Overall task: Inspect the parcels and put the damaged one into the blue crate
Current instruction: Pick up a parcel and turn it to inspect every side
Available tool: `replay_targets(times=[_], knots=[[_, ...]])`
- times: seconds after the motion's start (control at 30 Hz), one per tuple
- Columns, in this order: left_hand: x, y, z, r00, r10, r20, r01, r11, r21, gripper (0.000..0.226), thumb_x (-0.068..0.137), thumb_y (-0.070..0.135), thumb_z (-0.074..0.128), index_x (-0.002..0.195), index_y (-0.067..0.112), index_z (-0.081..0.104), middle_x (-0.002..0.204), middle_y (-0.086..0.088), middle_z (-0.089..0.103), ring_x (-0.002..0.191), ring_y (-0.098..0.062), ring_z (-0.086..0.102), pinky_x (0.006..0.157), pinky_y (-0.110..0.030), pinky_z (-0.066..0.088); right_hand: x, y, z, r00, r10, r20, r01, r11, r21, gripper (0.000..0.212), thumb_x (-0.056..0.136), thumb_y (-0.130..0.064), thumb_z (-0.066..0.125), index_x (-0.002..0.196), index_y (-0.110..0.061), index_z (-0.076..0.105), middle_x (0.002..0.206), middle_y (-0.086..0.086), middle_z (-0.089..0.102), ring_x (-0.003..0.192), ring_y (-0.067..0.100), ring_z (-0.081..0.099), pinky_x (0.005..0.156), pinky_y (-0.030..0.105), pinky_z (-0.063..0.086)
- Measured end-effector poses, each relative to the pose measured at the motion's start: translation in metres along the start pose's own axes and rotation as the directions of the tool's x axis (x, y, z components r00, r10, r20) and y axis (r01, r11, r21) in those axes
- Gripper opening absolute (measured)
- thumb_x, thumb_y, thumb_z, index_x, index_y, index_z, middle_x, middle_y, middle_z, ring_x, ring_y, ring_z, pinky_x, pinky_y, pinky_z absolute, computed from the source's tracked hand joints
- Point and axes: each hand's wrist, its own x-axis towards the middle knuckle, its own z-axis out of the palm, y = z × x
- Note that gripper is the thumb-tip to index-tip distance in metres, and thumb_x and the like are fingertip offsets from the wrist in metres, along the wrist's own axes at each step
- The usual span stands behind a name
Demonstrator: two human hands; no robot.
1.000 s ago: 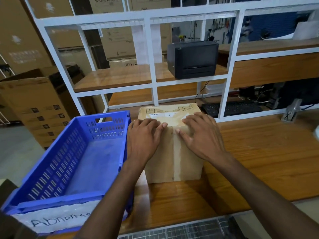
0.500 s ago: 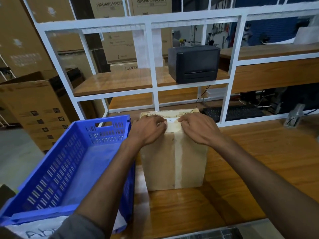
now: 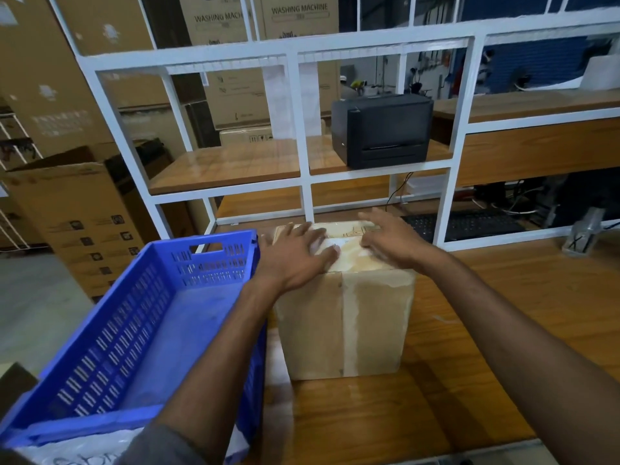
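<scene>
Parcel [image 3: 369,323], taped cardboard, beside slatted blue crate [image 3: 117,330]

A black printer [image 3: 382,129] sits on a wooden shelf [image 3: 228,166] behind the white frame [image 3: 298,129], just above centre. Washing-machine cartons [image 3: 298,18] are stacked along the top, and a dark keyboard [image 3: 466,223] lies at mid right.

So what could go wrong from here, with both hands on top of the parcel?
1. The left hand and right hand lie flat on top of the parcel, gripping nothing; a lift from there may slip.
2. The parcel stands tall and close beside the blue crate; tipping it may knock the crate's wall.
</scene>
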Motion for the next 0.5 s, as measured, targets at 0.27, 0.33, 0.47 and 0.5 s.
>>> replay_targets(times=[0.27,0.33,0.47,0.5], knots=[[-0.035,0.049,0.044,0.954,0.225,-0.197,-0.218,0.974,0.054,0.067,0.098,0.075,0.042,0.153,0.036,0.045,0.161,0.007,0.043,0.152,-0.019,0.032,0.124,-0.060,0.017,0.004,0.016,-0.009,0.990,0.142,0.014,-0.134,0.893,0.431,0.048,0.094,-0.018,0.063,0.143,-0.023,0.060,0.141,0.000,0.057,0.117,0.015,0.056,0.090,0.034,0.046],[-0.039,0.052,0.052,0.932,0.228,-0.283,-0.217,0.974,0.068,0.056,0.102,0.066,0.044,0.148,0.036,0.051,0.154,0.007,0.051,0.148,-0.020,0.036,0.123,-0.059,0.020,-0.004,0.018,-0.010,0.990,0.141,-0.031,-0.110,0.873,0.475,0.039,0.098,-0.018,0.057,0.136,-0.021,0.066,0.132,-0.004,0.061,0.114,0.013,0.058,0.085,0.029,0.045],[-0.050,0.048,0.061,0.863,0.217,-0.456,-0.226,0.974,0.037,0.038,0.104,0.045,0.052,0.139,0.034,0.061,0.142,0.008,0.061,0.141,-0.022,0.044,0.119,-0.060,0.028,-0.031,0.027,-0.015,0.987,0.138,-0.082,-0.077,0.853,0.517,0.032,0.105,-0.016,0.046,0.120,-0.021,0.074,0.119,-0.008,0.068,0.108,0.011,0.061,0.092,0.029,0.047],[-0.053,0.047,0.062,0.841,0.186,-0.508,-0.218,0.976,-0.003,0.033,0.103,0.038,0.056,0.135,0.033,0.064,0.138,0.008,0.063,0.137,-0.022,0.047,0.117,-0.057,0.031,-0.035,0.030,-0.016,0.986,0.141,-0.089,-0.076,0.858,0.509,0.035,0.105,-0.012,0.043,0.118,-0.023,0.073,0.116,-0.011,0.066,0.110,0.011,0.058,0.096,0.031,0.045]])
